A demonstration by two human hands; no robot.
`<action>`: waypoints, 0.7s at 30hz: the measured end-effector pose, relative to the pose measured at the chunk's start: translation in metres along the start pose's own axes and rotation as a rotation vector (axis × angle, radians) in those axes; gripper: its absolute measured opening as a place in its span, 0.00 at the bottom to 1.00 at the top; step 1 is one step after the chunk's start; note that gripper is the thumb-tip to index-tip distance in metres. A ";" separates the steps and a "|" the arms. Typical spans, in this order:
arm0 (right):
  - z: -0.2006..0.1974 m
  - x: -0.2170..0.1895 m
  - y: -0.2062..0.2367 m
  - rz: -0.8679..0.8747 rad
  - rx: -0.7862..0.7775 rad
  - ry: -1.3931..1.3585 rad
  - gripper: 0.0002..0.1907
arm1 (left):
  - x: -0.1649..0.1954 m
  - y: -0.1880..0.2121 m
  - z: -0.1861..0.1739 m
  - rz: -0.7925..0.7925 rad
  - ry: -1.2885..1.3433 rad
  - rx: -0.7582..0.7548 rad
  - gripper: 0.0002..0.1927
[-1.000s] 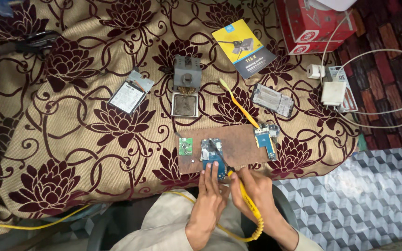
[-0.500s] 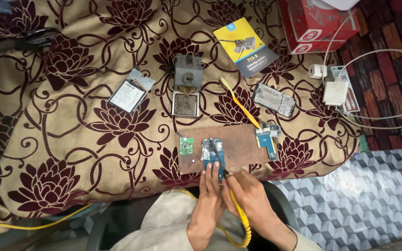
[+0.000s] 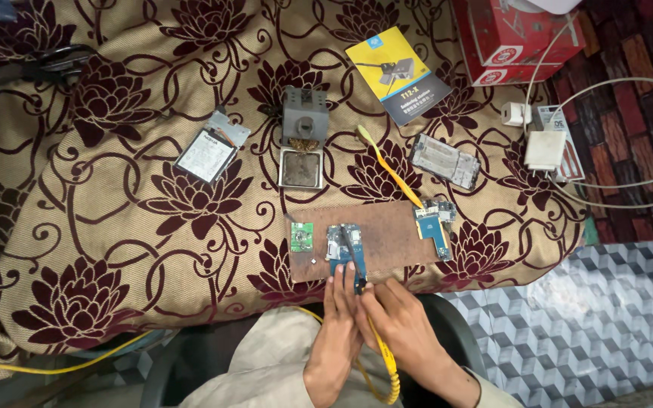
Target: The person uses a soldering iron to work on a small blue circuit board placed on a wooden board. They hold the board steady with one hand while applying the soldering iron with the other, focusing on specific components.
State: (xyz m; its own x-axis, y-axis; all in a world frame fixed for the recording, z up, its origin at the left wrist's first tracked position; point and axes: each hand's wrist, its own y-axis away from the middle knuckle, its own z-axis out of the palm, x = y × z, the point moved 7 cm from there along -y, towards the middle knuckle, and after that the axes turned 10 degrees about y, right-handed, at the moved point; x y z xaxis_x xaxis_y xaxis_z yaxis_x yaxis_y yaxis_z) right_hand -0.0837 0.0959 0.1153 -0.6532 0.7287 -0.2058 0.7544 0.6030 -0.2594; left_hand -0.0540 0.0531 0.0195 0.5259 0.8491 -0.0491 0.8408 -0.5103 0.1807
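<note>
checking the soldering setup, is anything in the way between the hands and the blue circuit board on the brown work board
Nothing visible is. The left hand has its fingertips at the near end of the blue circuit board, and the right hand holds a soldering iron with its tip over that board.
</note>
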 end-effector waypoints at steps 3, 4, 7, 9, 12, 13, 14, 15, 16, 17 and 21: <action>-0.008 0.004 -0.002 0.020 0.057 -0.063 0.09 | -0.001 0.000 0.002 0.009 -0.053 -0.024 0.34; -0.010 0.009 -0.002 0.052 0.055 -0.100 0.09 | -0.001 -0.001 0.002 -0.004 -0.025 -0.016 0.34; -0.015 0.021 -0.003 0.151 0.068 -0.175 0.07 | -0.002 -0.002 0.004 -0.027 0.033 0.006 0.32; -0.017 0.026 -0.003 0.220 0.102 -0.179 0.06 | -0.001 -0.001 0.006 -0.022 0.035 0.015 0.28; -0.017 0.025 -0.003 0.214 0.130 -0.171 0.06 | -0.002 -0.001 0.004 -0.047 0.062 0.069 0.29; -0.017 0.024 -0.003 0.213 0.137 -0.161 0.06 | -0.001 -0.001 0.003 -0.044 0.074 0.073 0.30; -0.017 0.024 -0.003 0.211 0.143 -0.150 0.07 | -0.002 -0.001 0.002 -0.040 0.086 0.079 0.30; -0.017 0.024 -0.004 0.208 0.150 -0.139 0.07 | -0.003 -0.001 0.001 -0.038 0.099 0.084 0.31; -0.017 0.023 -0.003 0.203 0.156 -0.136 0.07 | -0.003 -0.001 0.000 -0.032 0.080 0.076 0.30; -0.017 0.022 -0.003 0.197 0.161 -0.133 0.07 | -0.004 -0.001 -0.001 -0.026 0.062 0.068 0.29; -0.017 0.021 -0.001 0.196 0.192 -0.101 0.06 | -0.002 0.001 -0.001 0.015 -0.009 -0.028 0.28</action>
State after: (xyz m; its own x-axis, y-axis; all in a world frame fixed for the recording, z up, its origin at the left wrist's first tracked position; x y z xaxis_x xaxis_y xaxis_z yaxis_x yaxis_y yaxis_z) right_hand -0.0971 0.1165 0.1269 -0.5067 0.7833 -0.3602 0.8470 0.3745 -0.3773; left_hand -0.0547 0.0508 0.0207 0.5396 0.8401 -0.0553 0.8290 -0.5187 0.2090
